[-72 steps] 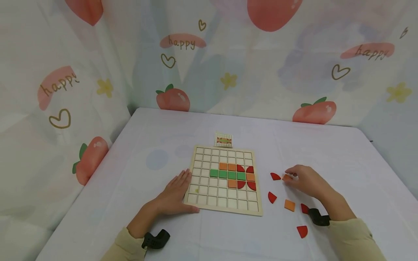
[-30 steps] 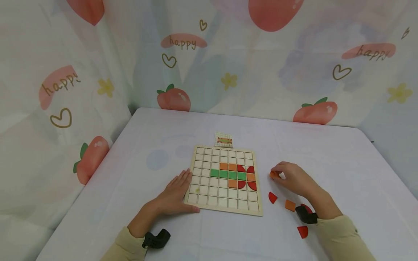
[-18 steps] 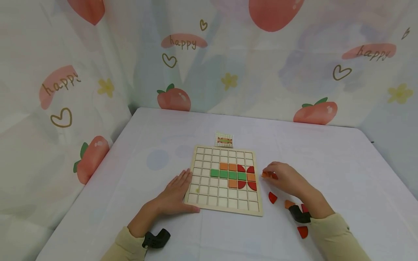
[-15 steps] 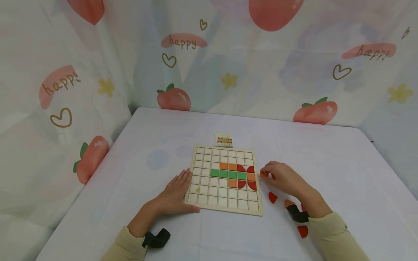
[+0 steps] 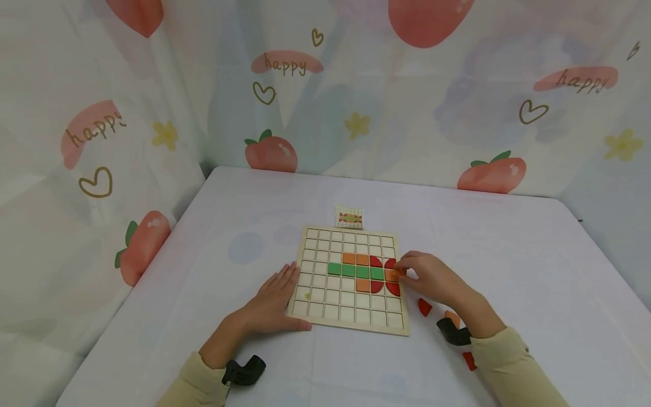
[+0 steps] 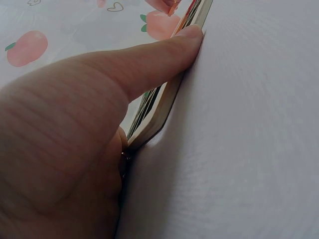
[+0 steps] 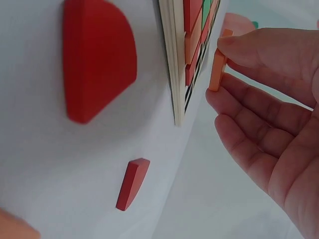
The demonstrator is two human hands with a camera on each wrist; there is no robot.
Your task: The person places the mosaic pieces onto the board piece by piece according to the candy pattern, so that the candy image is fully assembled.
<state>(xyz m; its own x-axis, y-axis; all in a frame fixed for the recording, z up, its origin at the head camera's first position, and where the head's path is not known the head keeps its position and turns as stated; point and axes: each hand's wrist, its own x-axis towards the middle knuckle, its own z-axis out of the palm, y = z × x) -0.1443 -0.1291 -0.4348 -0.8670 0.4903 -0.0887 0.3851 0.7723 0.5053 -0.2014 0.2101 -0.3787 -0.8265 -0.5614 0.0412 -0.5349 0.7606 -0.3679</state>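
Note:
A wooden grid board (image 5: 325,321) lies flat on the white table, with green, orange and red tiles set in its cells. My left hand (image 5: 269,302) rests at its near left corner, fingers straight along the left side and thumb (image 6: 164,57) on the front edge. Over the board's right edge, my right hand (image 5: 434,277) pinches an orange square tile (image 7: 218,69) between thumb and fingers. In the head view that tile overlaps the orange tile set in the rightmost column.
A small pattern card (image 5: 348,217) lies against the board's far edge. Right of the board lie a red quarter-round tile (image 5: 424,307), an orange tile (image 5: 452,318) and another red tile (image 5: 469,360), partly hidden by the right wrist camera and sleeve. A printed cloth hangs behind.
My right hand has picked up the orange tile from the table and carried it left to the board's right edge. The left hand has stayed in place.

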